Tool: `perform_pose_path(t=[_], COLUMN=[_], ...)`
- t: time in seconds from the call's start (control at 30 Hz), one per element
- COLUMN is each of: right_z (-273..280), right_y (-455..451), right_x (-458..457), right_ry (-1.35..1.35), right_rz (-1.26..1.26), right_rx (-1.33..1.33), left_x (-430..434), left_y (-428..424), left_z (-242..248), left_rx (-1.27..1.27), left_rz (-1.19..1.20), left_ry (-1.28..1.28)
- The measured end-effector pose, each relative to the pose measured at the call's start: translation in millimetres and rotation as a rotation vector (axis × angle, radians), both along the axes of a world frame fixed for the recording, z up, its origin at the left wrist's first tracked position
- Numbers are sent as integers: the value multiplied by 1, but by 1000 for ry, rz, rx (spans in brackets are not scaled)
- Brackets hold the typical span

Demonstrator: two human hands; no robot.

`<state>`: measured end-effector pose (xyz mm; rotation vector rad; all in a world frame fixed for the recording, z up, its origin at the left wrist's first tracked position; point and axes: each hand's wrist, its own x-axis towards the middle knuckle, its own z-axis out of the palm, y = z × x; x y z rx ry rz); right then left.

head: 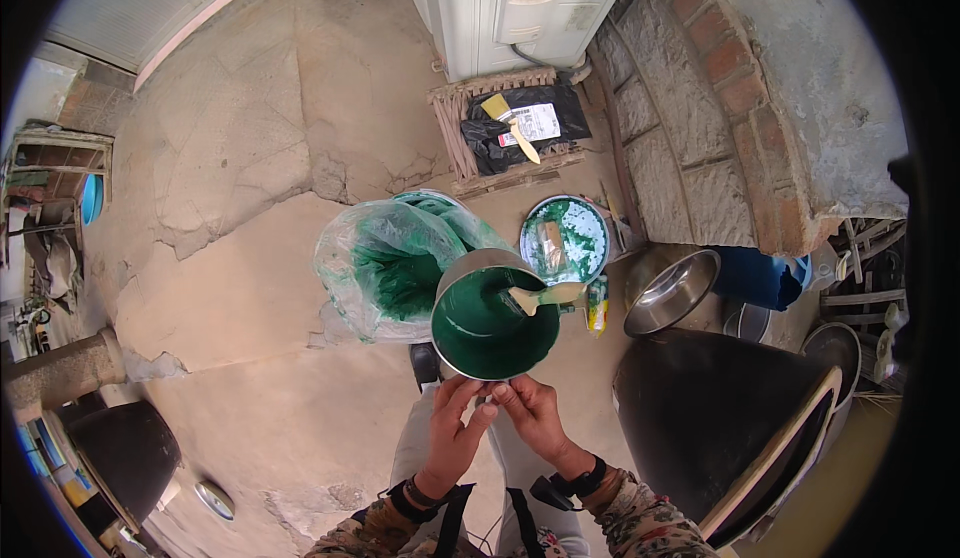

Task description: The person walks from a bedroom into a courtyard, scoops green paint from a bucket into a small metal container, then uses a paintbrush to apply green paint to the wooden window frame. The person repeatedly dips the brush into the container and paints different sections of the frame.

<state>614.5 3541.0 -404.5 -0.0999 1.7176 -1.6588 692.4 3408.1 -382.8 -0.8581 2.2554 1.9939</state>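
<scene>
A metal pot (496,363) coated inside with green paint is tilted, its mouth turned up toward me. My left hand (456,419) and my right hand (534,415) meet at the near side of the pot, fingers and thumbs closed on it there. What exactly they grip, rim or handle, is partly hidden by the fingers. A paintbrush (551,295) lies across the pot's right rim, its bristle end inside. Just beyond and left, a clear plastic bag (341,258) smeared with green paint lines a container that is mostly covered.
A paint-splashed lid (596,254) lies beyond the pot. Another paintbrush (523,138) rests on a black plastic bag (566,100) before a white outdoor unit (472,40). At right are a steel basin (637,310), a large dark vessel (705,400) and a stone wall (675,138).
</scene>
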Motion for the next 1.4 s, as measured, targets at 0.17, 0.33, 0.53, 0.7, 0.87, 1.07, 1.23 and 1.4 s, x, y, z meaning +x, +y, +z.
perform_pose_path(t=[0.17,0.33,0.53,0.7,0.87,1.07,1.23,1.4], right_z=[12,3,18,48,50,51,43,32], right_y=[-41,-77,-86,-71,-101,-114,-101,-120], right_x=[26,53,52,5,-27,-7,20,55], right_ry=[136,258,574,529,488,742,-159,-673], right_rz=[131,169,424,30,89,76,-400,-387], right_rx=[24,4,171,320,390,251,-163,-437], left_x=[2,35,61,69,66,63,69,70], left_y=[-12,-44,-82,-120,-127,-133,-133,-115], left_z=[5,-3,-9,3,3,1,-3,-4], left_rx=[201,418,566,494,369,358,358,355], left_rz=[285,400,374,310,322,372,377,353], left_ry=[-66,-1,21,-131,-93,-70,-64,24])
